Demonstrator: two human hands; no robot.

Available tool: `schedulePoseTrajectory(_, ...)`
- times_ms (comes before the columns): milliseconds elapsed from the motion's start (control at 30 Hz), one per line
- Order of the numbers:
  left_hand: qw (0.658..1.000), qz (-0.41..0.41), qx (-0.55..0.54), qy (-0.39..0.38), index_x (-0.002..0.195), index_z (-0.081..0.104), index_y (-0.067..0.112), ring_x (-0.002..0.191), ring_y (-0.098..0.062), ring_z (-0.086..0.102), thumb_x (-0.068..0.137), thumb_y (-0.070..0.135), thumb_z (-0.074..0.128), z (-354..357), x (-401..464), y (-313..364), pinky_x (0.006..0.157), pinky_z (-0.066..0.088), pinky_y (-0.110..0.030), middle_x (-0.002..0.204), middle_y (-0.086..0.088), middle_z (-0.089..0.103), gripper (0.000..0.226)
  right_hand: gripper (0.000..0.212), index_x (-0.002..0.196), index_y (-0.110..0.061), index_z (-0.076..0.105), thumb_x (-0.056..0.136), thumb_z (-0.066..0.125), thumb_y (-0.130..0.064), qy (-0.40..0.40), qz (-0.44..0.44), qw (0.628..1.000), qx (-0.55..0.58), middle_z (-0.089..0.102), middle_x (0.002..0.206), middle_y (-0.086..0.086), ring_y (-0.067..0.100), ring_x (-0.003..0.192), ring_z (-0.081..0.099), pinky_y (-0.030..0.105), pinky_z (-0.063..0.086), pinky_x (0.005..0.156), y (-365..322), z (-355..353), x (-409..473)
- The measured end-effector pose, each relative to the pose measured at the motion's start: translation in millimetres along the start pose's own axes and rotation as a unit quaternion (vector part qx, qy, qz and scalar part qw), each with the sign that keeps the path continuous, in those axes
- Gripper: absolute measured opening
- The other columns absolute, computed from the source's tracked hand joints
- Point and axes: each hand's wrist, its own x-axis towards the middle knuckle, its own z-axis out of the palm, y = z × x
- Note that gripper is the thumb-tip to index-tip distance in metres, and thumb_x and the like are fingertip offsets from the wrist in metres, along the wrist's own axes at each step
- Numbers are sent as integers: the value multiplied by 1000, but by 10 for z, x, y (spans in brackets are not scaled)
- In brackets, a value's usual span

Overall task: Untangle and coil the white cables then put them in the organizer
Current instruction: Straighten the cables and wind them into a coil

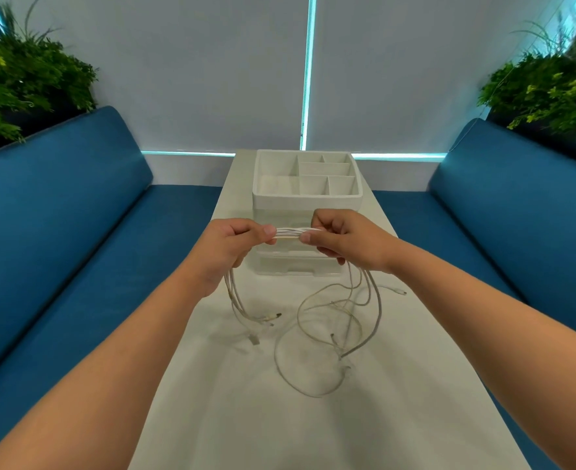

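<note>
Several white cables (327, 320) hang in tangled loops over a narrow white table (245, 418). My left hand (232, 245) and my right hand (344, 239) each pinch the bundle, and a short straight stretch of cables (291, 233) runs taut between them. Below my left hand a few ends with connectors dangle close to the tabletop. Longer loops fall from my right hand and lie on the table. Just behind my hands stands the white organizer (308, 198), its top split into several open compartments, all empty.
Blue cushioned benches (76, 232) run along both sides of the table. Green plants (25, 79) stand behind the bench backs at left and right. A pale blind covers the window at the far end.
</note>
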Motion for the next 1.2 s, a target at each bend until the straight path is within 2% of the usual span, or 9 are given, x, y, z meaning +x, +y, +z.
schedulePoseTrajectory(167, 1000, -19, 19, -7, 77, 79, 19, 48, -11, 21, 69, 49, 72, -8, -17, 12, 49, 23, -23, 49, 4, 28, 32, 20, 86, -15, 51, 97, 55, -33, 20, -8, 1000, 8, 48, 52, -2, 14, 48, 37, 27, 37, 47, 10, 18, -24)
schedulePoseTrajectory(267, 999, -28, 35, -2, 81, 79, 19, 49, -11, 22, 70, 51, 72, 0, -19, 15, 49, 24, -24, 51, 1, 28, 35, 14, 92, -17, 56, 97, 54, -29, 7, 6, 1000, 20, 55, 57, -2, 10, 48, 42, 24, 41, 48, 15, 20, -20)
schedulePoseTrajectory(467, 999, -30, 35, 14, 81, 79, 18, 49, -11, 22, 71, 51, 71, -13, -13, -10, 48, 25, -24, 51, 0, 28, 35, 22, 95, -8, 64, 97, 55, -28, -45, 80, 985, 148, 63, 83, 7, 18, 71, 66, 26, 56, 72, 0, 1, -9)
schedulePoseTrajectory(633, 999, -32, 31, 1, 77, 79, 20, 52, -15, 20, 71, 54, 70, -26, -19, -43, 50, 24, -26, 53, -2, 27, 35, 41, 70, -12, 49, 100, 44, -40, -92, 153, 954, 240, 65, 78, 11, 24, 73, 66, 35, 57, 83, -48, 5, -2)
schedulePoseTrajectory(700, 999, -33, 29, -1, 76, 78, 20, 51, -14, 21, 72, 52, 70, -35, -16, -41, 49, 25, -24, 52, -1, 28, 34, 38, 73, -13, 49, 98, 47, -42, -95, 149, 960, 219, 63, 76, 10, 23, 67, 63, 40, 56, 83, -19, 23, -6)
schedulePoseTrajectory(800, 999, -33, 27, 1, 77, 78, 18, 48, -12, 22, 75, 49, 70, -59, -4, -44, 49, 25, -24, 48, 4, 29, 32, 19, 97, -13, 50, 93, 61, -27, -68, 103, 975, 185, 63, 75, 9, 21, 58, 58, 42, 55, 75, 39, 53, -15)
schedulePoseTrajectory(1000, 998, -40, 21, 32, 75, 78, 19, 50, -13, 22, 75, 48, 71, -50, 12, -101, 49, 25, -26, 50, 0, 30, 30, 9, 98, -6, 60, 95, 58, -14, 24, 43, 987, 154, 71, 80, 11, 13, 50, 58, 20, 50, 53, 16, 105, -10)
schedulePoseTrajectory(1100, 998, -38, 35, 26, 75, 79, 20, 50, -13, 23, 78, 47, 71, -33, 15, -91, 50, 26, -26, 51, -1, 30, 28, 15, 98, -7, 61, 99, 52, -18, 5, 73, 990, 122, 74, 86, 11, 13, 53, 61, 20, 50, 53, 48, 124, -17)
schedulePoseTrajectory(1200, 998, -33, 49, 8, 78, 79, 20, 51, -13, 22, 78, 48, 71, -55, 13, -82, 51, 25, -26, 50, 0, 29, 29, 24, 101, -7, 57, 104, 40, -25, -68, 98, 988, 96, 74, 87, 10, 19, 69, 69, 27, 57, 67, 74, 112, -65)
